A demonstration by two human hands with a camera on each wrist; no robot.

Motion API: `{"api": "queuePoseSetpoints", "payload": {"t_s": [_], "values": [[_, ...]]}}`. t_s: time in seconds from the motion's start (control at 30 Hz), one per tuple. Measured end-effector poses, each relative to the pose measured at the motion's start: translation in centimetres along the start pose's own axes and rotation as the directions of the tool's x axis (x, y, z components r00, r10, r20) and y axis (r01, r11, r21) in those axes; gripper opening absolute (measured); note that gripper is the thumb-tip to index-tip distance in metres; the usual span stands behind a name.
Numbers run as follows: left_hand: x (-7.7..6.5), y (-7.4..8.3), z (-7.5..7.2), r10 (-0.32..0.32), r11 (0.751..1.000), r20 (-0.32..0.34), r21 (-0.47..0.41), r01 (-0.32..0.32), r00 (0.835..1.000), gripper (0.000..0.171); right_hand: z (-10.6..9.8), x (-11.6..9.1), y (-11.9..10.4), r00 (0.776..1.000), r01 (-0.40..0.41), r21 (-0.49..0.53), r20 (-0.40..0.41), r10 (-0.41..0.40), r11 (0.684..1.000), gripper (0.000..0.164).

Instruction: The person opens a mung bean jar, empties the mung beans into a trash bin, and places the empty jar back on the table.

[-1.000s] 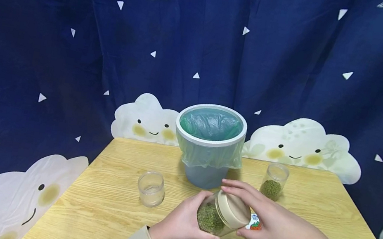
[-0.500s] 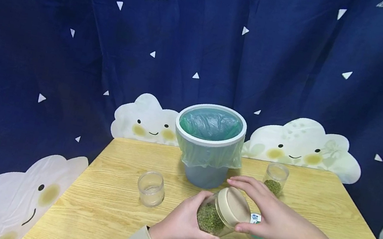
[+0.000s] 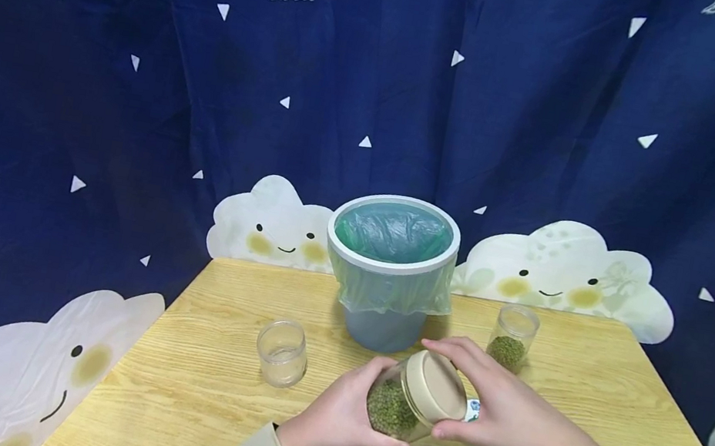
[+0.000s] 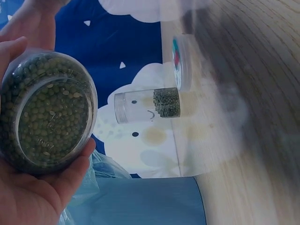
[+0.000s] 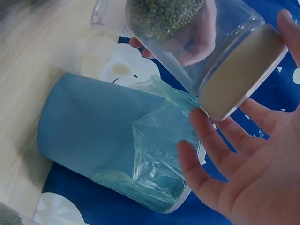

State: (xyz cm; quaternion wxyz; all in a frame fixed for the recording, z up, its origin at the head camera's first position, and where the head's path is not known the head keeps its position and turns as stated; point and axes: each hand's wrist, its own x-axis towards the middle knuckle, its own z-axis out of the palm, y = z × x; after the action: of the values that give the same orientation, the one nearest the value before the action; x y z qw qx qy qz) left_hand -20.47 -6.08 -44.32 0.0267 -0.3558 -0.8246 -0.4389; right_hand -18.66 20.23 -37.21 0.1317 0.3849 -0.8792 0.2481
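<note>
My left hand grips a clear jar by its body, tilted above the table. Green beans, which look like mung beans, fill its lower part; in the left wrist view the beans show through the base. A beige lid sits on the jar's mouth, facing up and right. My right hand holds that lid by its rim, thumb on one side and fingertips on the other. In the right wrist view the lid lies between thumb and fingers, and some fingers stand off it.
Behind the hands stands a bin with a green bag liner. A clear cup is left on the wooden table. A clear container with green beans stands back right. A low clear piece with a printed top is partly hidden behind my right hand.
My right hand loosened and shifted right off the lid's top, then came back in to its rim. The left hand and the jar have stayed nearly still.
</note>
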Motion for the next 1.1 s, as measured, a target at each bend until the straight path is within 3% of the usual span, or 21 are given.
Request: {"api": "queuePoseSetpoints", "payload": {"t_s": [0.47,1.1], "values": [[-0.2,-0.2,-0.3,-0.033,0.999,-0.025,-0.004,0.033,0.999,0.091,-0.5,0.3,-0.1,0.995,-0.017,-0.016,-0.094,0.015,1.000,0.085],[-0.4,-0.3,-0.7,-0.122,0.992,-0.066,0.006,0.122,0.990,0.090,-2.3,-1.8,1.8,0.975,-0.193,-0.072,-0.123,0.183,0.978,0.084]]}}
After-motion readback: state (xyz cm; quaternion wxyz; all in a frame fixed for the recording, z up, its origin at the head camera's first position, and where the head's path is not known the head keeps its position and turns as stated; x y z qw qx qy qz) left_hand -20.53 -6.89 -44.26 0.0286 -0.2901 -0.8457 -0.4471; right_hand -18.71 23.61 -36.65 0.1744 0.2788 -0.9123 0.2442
